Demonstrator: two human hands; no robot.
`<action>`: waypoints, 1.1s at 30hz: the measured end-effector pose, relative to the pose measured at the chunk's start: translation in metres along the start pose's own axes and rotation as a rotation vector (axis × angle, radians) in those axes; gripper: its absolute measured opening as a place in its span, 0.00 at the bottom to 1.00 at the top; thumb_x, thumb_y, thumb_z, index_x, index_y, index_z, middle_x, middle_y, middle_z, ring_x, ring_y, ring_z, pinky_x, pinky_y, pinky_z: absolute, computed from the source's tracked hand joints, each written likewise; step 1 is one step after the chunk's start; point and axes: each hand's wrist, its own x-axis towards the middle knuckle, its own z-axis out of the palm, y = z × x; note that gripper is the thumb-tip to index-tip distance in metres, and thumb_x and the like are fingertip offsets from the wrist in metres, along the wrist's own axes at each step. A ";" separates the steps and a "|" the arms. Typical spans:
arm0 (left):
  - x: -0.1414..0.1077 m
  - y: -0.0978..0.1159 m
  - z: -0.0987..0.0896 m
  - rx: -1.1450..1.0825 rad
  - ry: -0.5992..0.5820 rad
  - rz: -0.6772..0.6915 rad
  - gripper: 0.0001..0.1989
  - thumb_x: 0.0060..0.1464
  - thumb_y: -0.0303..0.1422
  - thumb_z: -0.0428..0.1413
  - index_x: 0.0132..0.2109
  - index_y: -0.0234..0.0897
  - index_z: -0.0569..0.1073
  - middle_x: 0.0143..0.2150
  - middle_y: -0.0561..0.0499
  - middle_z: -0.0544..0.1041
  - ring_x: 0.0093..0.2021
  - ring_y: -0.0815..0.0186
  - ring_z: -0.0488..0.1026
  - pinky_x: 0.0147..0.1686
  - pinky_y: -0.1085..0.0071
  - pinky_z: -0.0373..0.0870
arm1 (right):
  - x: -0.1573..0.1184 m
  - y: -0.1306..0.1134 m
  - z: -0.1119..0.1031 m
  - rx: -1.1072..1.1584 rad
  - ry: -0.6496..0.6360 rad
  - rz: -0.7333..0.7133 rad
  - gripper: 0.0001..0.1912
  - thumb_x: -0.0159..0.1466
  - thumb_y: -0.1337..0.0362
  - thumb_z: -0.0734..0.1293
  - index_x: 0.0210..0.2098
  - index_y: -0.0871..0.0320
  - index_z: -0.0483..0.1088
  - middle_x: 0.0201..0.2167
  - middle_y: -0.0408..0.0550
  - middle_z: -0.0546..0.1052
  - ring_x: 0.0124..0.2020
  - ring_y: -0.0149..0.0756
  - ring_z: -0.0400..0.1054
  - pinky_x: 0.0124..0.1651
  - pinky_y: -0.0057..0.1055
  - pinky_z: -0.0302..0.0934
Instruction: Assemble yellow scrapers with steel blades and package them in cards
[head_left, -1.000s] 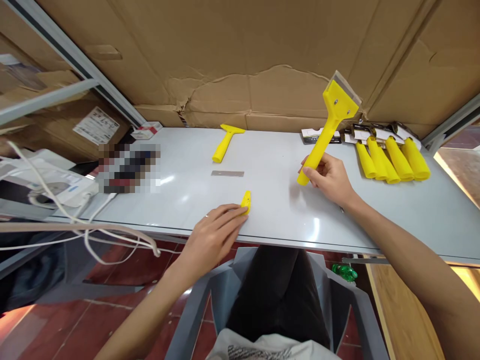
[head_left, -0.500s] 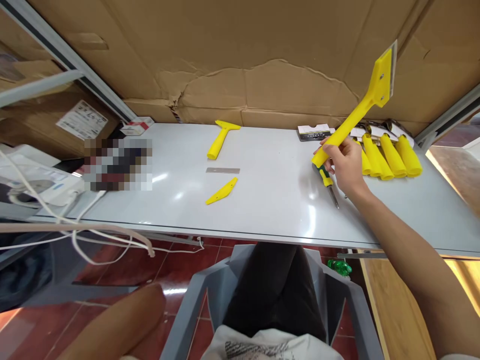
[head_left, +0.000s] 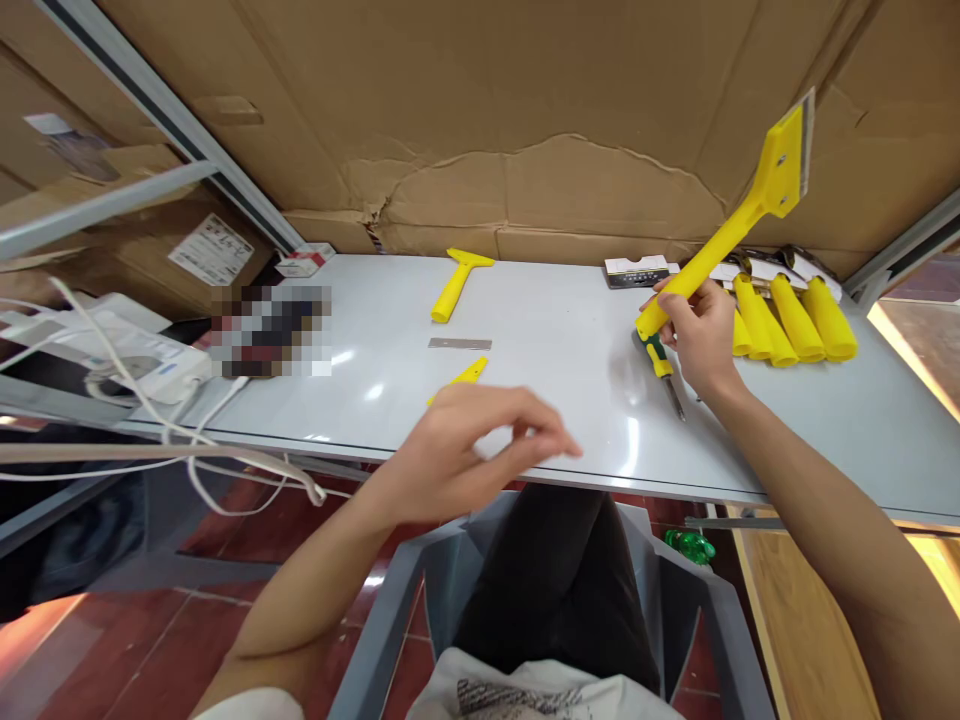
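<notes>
My right hand (head_left: 701, 335) is closed round the lower handle of a yellow scraper (head_left: 724, 235), its blade end tilted up to the right. Below it on the table lies a green-and-yellow screwdriver (head_left: 660, 365). My left hand (head_left: 487, 445) hangs over the table's front edge, fingers loosely curved and apart, with nothing in them. It partly hides a yellow clamp plate (head_left: 470, 373). Behind that plate lie a flat metal blade (head_left: 460, 344) and a yellow scraper handle (head_left: 454, 290) without a blade.
Several yellow-handled scrapers (head_left: 799, 318) lie in a row at the back right, near a black-and-white card package (head_left: 637, 272). White cables (head_left: 199, 470) hang over the left table edge. A cardboard sheet (head_left: 525, 130) stands behind the table (head_left: 555, 330).
My left hand has come up from below the left side to over the table's front edge. The right hand still holds the scraper. The view has shifted slightly left.
</notes>
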 end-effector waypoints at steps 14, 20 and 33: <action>0.261 -0.160 0.137 0.417 -0.304 -0.061 0.28 0.58 0.28 0.61 0.65 0.33 0.72 0.67 0.33 0.76 0.65 0.43 0.72 0.58 0.51 0.70 | 0.029 0.032 -0.022 -0.061 0.275 -0.127 0.12 0.63 0.59 0.73 0.43 0.50 0.70 0.37 0.49 0.73 0.33 0.41 0.66 0.37 0.43 0.62; 0.262 -0.173 0.147 0.514 -0.263 0.007 0.26 0.62 0.33 0.58 0.65 0.31 0.74 0.65 0.31 0.78 0.64 0.40 0.70 0.63 0.46 0.65 | 0.031 0.034 -0.023 0.003 0.242 -0.108 0.17 0.70 0.42 0.67 0.44 0.48 0.69 0.31 0.48 0.70 0.29 0.43 0.66 0.31 0.41 0.58; 0.178 -0.129 0.091 -0.036 0.023 -0.137 0.20 0.66 0.38 0.56 0.61 0.36 0.75 0.44 0.48 0.81 0.44 0.60 0.77 0.49 0.64 0.71 | 0.015 0.005 -0.010 0.138 0.064 -0.122 0.25 0.66 0.42 0.76 0.48 0.47 0.62 0.39 0.49 0.83 0.35 0.47 0.79 0.24 0.38 0.60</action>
